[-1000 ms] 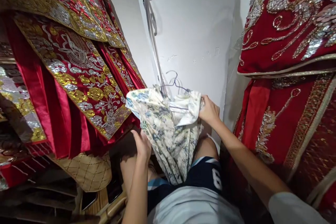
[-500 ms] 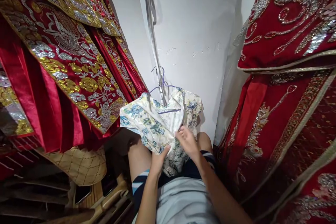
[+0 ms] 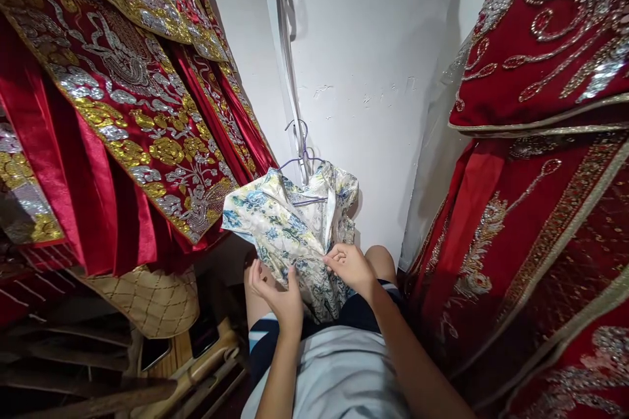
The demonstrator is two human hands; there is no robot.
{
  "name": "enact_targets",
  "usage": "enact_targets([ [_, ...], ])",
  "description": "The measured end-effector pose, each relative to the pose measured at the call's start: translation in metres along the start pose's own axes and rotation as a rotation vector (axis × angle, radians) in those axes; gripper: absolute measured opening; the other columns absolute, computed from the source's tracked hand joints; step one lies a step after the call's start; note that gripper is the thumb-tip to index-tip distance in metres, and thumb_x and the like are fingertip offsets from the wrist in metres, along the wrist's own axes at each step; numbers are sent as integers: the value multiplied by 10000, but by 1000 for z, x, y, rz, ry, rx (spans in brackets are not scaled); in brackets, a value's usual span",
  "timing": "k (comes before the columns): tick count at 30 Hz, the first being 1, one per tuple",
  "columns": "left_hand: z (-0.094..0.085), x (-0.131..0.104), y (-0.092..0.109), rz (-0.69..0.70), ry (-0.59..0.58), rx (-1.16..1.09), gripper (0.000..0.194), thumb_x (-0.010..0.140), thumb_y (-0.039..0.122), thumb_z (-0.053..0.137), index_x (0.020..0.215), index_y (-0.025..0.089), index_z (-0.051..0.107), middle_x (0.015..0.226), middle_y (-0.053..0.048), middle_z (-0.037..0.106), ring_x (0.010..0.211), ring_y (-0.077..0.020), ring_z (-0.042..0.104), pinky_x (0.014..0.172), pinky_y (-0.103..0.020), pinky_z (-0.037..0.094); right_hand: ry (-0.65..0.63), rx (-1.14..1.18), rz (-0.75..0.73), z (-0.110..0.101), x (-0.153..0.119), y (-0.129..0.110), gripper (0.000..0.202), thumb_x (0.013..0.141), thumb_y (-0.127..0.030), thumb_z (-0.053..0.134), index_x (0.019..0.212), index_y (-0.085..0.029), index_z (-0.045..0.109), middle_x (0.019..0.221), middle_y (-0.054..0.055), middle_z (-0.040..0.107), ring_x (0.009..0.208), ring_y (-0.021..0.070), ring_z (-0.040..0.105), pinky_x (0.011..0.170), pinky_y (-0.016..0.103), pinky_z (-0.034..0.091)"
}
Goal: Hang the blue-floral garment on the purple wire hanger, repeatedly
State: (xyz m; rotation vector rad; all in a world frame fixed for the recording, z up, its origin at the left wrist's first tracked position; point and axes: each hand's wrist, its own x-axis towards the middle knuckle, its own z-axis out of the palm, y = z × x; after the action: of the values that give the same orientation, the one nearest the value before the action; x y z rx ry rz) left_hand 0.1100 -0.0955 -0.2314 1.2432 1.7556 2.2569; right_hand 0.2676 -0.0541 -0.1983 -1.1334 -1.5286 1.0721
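the floral garment (image 3: 282, 216) is right in front of me, in the middle of the view, its top up against the pale wall (image 3: 363, 26) and its lower part down between my thighs. its shoulders sit on a thin purple hanger (image 3: 305, 156), and the hanger's lower bar shows through the open neckline. the hook comes up in front of a narrow metal rail (image 3: 286, 59); i cannot tell whether it is caught there.

my right grip (image 3: 350, 267) is closed in a pinch, thumb and fingers holding the front of the cloth just below the neckline. my left grip (image 3: 279, 294) is wide, thumb apart from the curved fingers, at the garment's lower left side; i cannot tell whether the thumb touches the fabric.

to my left hangs a red costume (image 3: 132, 91) with gold and silver embroidery, and beneath it is a tan quilted cloth (image 3: 147, 301) near a wooden frame (image 3: 196, 373). to my right is a red beaded costume (image 3: 521, 78). below are my dark shorts (image 3: 361, 308) and pale shirt (image 3: 348, 373).
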Motion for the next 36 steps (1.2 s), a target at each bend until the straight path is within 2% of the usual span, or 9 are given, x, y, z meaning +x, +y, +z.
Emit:
enact_targets([
  [2,1,-2,3,261,7,69,662,789,312,734,1367,179,440,1400,-180,472,1362,-308,412,1128,-490,329,-40,-30,-21,2,-1,-1,134,766,-294,654,708,-178,622,622,38,661,580,160,603,544,261,449],
  [4,6,-6,4,369,-188,69,437,835,289,683,1238,197,540,1221,-133,589,1207,-278,538,1041,-456,409,-95,-69,-77,3,-3,-2,100,774,-264,647,729,-176,631,636,32,667,595,158,611,552,253,447],
  [8,19,-12,6,275,-523,-9,126,941,262,521,1002,194,607,906,-59,649,871,-201,620,793,-327,479,-191,-137,-190,-6,-6,-9,82,821,-237,604,782,-180,646,682,24,681,633,151,626,569,239,444],
  [13,15,-9,9,276,-619,-15,150,945,269,509,832,190,568,790,-25,590,793,-177,573,739,-282,427,-64,-356,-389,-28,16,-56,129,885,-289,580,811,-201,638,726,14,689,665,159,617,612,262,431],
  [19,8,-7,-7,237,-700,25,173,937,285,501,793,191,526,745,-11,550,745,-170,553,705,-271,414,167,-477,-605,-42,91,-131,92,884,-246,578,819,-201,625,745,3,684,674,159,602,638,273,401],
  [24,11,1,-10,209,-768,-15,169,929,308,533,821,185,575,773,-29,593,776,-183,593,734,-290,460,292,-383,-677,-38,103,-132,72,872,-265,584,842,-211,621,752,-3,685,682,160,605,621,266,397],
  [27,19,30,20,251,-732,-106,182,932,316,552,1052,197,620,930,-65,653,876,-196,631,807,-315,496,320,-255,-676,-31,88,-119,128,895,-318,560,853,-212,620,754,4,678,655,153,600,600,261,411],
  [31,43,92,86,461,-574,-120,328,962,296,515,1278,224,566,1022,-78,670,910,-192,632,866,-341,493,338,-209,-660,-30,80,-116,137,865,-334,599,813,-208,622,706,3,658,624,149,591,588,257,424],
  [36,78,140,129,761,-613,57,179,955,262,517,1067,188,636,962,-79,656,893,-205,609,819,-334,469,345,-191,-715,-34,81,-122,154,863,-352,618,803,-210,627,710,2,669,613,142,591,586,251,426],
])
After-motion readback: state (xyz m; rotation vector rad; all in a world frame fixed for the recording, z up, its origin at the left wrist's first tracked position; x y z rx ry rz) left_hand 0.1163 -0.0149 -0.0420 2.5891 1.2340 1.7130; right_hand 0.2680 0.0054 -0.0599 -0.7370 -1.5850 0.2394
